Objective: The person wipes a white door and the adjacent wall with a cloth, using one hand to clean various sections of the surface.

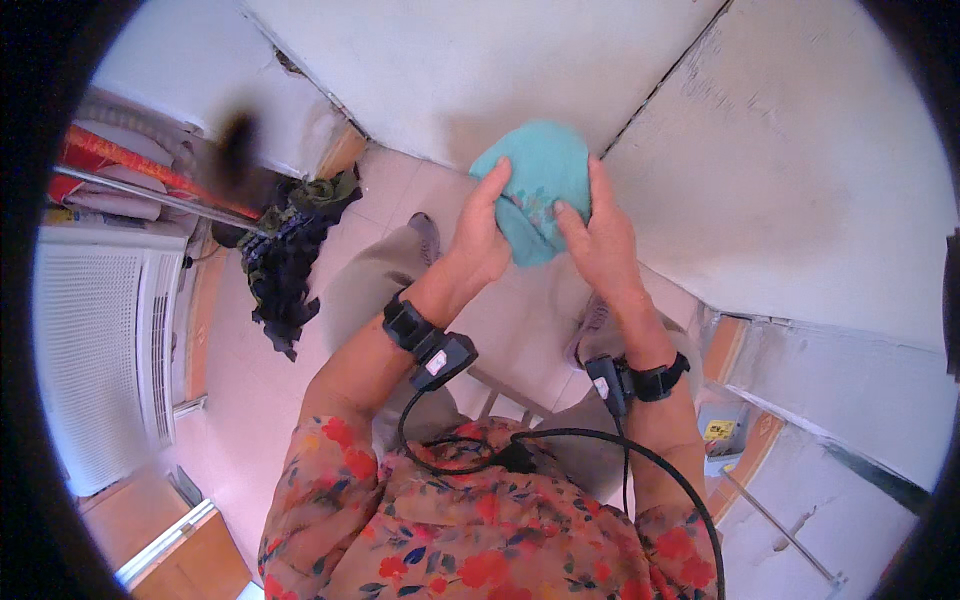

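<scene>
A teal cloth [541,180] is bunched between both my hands, held up in front of a white wall corner. My left hand [480,230] grips its left side with the thumb pressed on the fabric. My right hand [600,240] grips its right side, fingers curled over the lower edge. Each wrist wears a black strap with a small device and a black cable running down to my flowered shirt.
A dark mop head [285,250] on a metal pole lies on the pale tiled floor at left. A white slatted appliance [100,350] stands at far left. My grey-trousered knees and shoes show below the hands. A tiled ledge [740,420] is at lower right.
</scene>
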`<state>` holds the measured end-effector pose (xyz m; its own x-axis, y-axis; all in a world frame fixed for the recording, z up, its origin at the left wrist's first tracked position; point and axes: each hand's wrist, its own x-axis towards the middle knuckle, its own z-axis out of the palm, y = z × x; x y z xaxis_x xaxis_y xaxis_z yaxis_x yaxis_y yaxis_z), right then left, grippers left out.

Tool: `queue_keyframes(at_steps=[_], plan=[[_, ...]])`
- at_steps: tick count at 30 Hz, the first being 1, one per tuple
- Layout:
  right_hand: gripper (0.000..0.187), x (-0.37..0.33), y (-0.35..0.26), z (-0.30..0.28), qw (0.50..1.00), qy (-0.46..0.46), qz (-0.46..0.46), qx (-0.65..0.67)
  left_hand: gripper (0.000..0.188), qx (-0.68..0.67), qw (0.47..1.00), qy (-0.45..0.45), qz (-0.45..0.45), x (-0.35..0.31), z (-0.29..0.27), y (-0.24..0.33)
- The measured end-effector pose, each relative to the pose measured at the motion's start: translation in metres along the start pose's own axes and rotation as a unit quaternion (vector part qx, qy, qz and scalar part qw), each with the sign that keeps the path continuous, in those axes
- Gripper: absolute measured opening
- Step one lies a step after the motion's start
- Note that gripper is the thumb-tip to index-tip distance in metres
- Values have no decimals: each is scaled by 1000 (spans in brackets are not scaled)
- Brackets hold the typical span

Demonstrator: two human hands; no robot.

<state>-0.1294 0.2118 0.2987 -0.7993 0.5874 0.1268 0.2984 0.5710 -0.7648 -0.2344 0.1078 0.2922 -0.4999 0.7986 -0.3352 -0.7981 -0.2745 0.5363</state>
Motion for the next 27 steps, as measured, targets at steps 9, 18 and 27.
queue_keyframes(at_steps=[9, 18, 27], plan=[[57, 3, -2, -5, 977, 65, -179, -100, 53, -11, 999, 16, 33, 6, -8, -1], [45, 2, 4, 5, 962, -13, -186, -198, 51, -20, 998, 62, 17, 2, -7, 1], [28, 5, -7, 3, 955, 114, -247, -117, 35, 9, 1000, -10, -22, -1, -17, -1]])
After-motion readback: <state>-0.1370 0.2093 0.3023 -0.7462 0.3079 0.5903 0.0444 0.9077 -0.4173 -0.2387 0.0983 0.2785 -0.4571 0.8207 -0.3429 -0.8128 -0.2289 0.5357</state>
